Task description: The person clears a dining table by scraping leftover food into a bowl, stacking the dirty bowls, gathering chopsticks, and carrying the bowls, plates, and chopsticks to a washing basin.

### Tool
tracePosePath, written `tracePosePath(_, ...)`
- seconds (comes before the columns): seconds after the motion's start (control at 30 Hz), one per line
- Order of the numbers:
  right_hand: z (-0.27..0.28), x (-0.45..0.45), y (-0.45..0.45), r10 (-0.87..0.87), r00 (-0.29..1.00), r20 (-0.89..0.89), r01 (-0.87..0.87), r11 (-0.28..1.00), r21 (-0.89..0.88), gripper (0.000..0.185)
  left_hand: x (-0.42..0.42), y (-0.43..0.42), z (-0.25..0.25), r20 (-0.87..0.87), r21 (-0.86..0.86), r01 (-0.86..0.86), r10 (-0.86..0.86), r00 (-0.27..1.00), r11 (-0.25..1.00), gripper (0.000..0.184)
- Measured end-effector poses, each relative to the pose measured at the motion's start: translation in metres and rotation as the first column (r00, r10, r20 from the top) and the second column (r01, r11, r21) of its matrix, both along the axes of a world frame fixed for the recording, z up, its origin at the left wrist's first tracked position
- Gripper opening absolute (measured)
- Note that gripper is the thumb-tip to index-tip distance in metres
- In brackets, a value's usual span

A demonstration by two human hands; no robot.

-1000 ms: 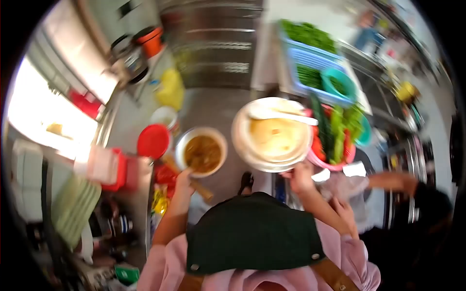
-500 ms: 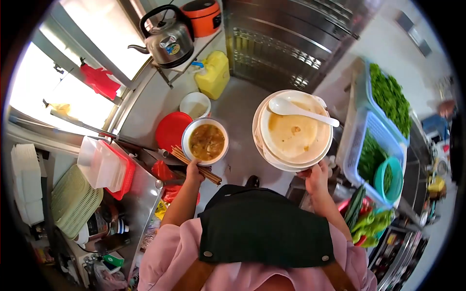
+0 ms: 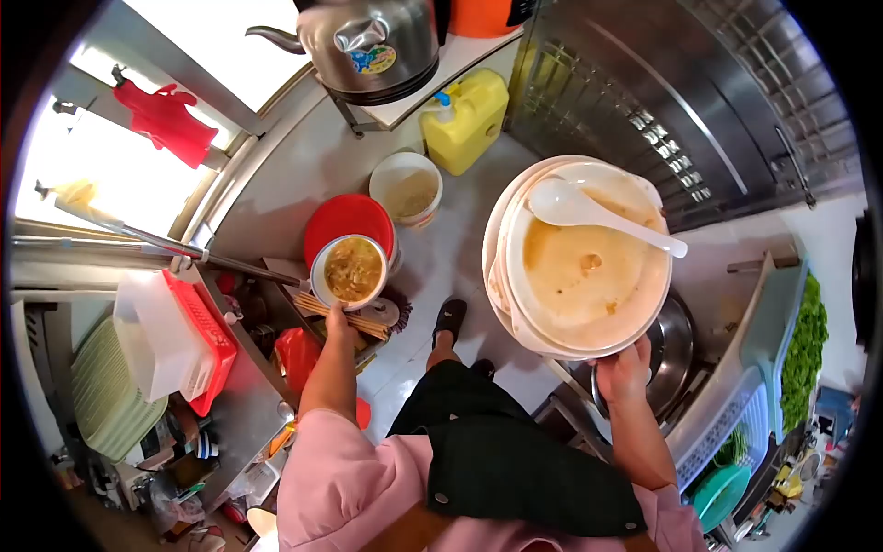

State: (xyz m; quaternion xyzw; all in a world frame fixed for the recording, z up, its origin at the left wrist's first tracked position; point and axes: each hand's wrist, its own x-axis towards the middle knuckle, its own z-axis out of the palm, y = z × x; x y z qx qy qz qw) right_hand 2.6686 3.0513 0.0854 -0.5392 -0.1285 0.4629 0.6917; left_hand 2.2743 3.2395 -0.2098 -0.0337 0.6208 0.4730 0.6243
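My left hand [image 3: 338, 317] is closed on the rim of a white bowl [image 3: 349, 272] of brown soup with bits in it, and a bundle of wooden chopsticks [image 3: 366, 325] is held beneath it. The bowl overlaps a red bucket [image 3: 345, 225] below. My right hand [image 3: 625, 368] grips the lower edge of a stack of soiled white plates [image 3: 589, 276]; its fingertips are hidden under the plates. A white spoon [image 3: 607, 217] lies across the top plate, which has brown sauce and scraps on it.
A white bucket [image 3: 407, 189] and yellow jug [image 3: 466, 120] stand on the floor below a shelf with a steel kettle [image 3: 368, 46]. A metal basin [image 3: 674, 354] is at right, near baskets of greens [image 3: 803, 354]. Clear and red containers [image 3: 170, 336] sit at left.
The view has turned and moved closer to the buckets and kettle. The bowl now overlaps the red bucket, the greens have shifted to the far right, and both hands keep their holds.
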Motion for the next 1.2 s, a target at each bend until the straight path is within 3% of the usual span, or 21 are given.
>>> tracePosePath(0.1, -0.018, 0.006, 0.025, 0.012, 0.999, 0.036, -0.011, 1.000, -0.025, 0.027, -0.007, 0.028, -0.028, -0.149, -0.107, -0.081, 0.064, 0.987, 0.991, 0.030)
tracePosePath(0.17, -0.029, 0.009, 0.040, 0.040, 0.999, 0.020, -0.039, 0.999, -0.027, 0.034, -0.008, 0.047, -0.044, -0.223, -0.215, -0.114, 0.065, 0.973, 0.970, 0.018)
tracePosePath(0.23, -0.041, 0.008, 0.053, -0.014, 0.995, 0.097, 0.010, 0.999, 0.045, 0.040, -0.003, 0.062, -0.044, -0.281, -0.197, -0.109, 0.051, 0.958, 0.974, 0.016)
tracePosePath(0.33, -0.049, 0.009, 0.062, -0.035, 0.999, 0.011, 0.035, 0.999, 0.024, 0.038, 0.000, 0.081, -0.051, -0.428, -0.262, -0.109, -0.014, 0.904, 0.959, 0.022)
tracePosePath(0.4, -0.053, 0.011, 0.065, -0.016, 1.000, 0.015, 0.016, 1.000, 0.015, 0.040, 0.014, 0.089, -0.039, -0.539, -0.245, -0.253, 0.085, 0.838, 0.936, 0.032)
tracePosePath(0.5, -0.055, 0.013, 0.070, -0.013, 1.000, 0.015, 0.014, 1.000, -0.016, 0.043, 0.017, 0.093, -0.044, -0.586, -0.262, -0.274, 0.073, 0.807, 0.925, 0.041)
tracePosePath(0.63, -0.051, 0.013, 0.079, -0.151, 0.988, -0.034, 0.148, 0.987, -0.063, 0.037, 0.031, 0.093, -0.026, -0.610, -0.263, -0.278, 0.064, 0.790, 0.924, 0.042)
tracePosePath(0.73, -0.056, 0.020, 0.076, -0.143, 0.990, -0.006, 0.141, 0.984, -0.104, 0.040, 0.034, 0.096, -0.022, -0.642, -0.265, -0.265, 0.035, 0.766, 0.927, 0.041)
tracePosePath(0.83, -0.062, 0.030, 0.068, -0.095, 0.995, -0.028, 0.091, 0.988, -0.124, 0.039, 0.031, 0.101, -0.034, -0.750, -0.347, -0.234, -0.120, 0.650, 0.908, 0.042)
tracePosePath(0.9, -0.054, 0.034, 0.071, -0.068, 0.995, -0.075, 0.061, 0.995, -0.084, 0.038, 0.032, 0.107, -0.034, -0.837, -0.376, -0.076, -0.303, 0.455, 0.924, 0.044)
tracePosePath(0.93, -0.051, 0.035, 0.072, -0.036, 0.993, -0.116, 0.032, 0.999, -0.038, 0.038, 0.029, 0.111, -0.029, -0.837, -0.379, -0.072, -0.308, 0.452, 0.923, 0.044)
tracePosePath(1.0, -0.055, 0.036, 0.073, -0.125, 0.992, -0.030, 0.123, 0.991, -0.056, 0.039, 0.028, 0.129, -0.008, -0.809, -0.555, 0.196, -0.580, 0.099, 0.808, 0.041)
tracePosePath(1.03, -0.056, 0.036, 0.072, -0.203, 0.978, 0.055, 0.207, 0.976, -0.069, 0.040, 0.032, 0.138, 0.007, -0.805, -0.560, 0.205, -0.586, 0.093, 0.803, 0.041)
tracePosePath(1.1, -0.051, 0.038, 0.074, -0.215, 0.975, 0.049, 0.217, 0.975, -0.050, 0.041, 0.041, 0.156, 0.035, -0.682, -0.728, 0.363, -0.669, -0.297, 0.581, 0.033)
tracePosePath(1.13, -0.050, 0.038, 0.076, -0.218, 0.975, 0.042, 0.219, 0.975, -0.024, 0.041, 0.037, 0.161, 0.034, -0.678, -0.731, 0.369, -0.668, -0.307, 0.573, 0.033)
tracePosePath(1.2, -0.050, 0.038, 0.074, -0.233, 0.972, 0.029, 0.234, 0.972, -0.025, 0.042, 0.029, 0.179, 0.031, -0.616, -0.786, 0.399, -0.650, -0.445, 0.471, 0.029)
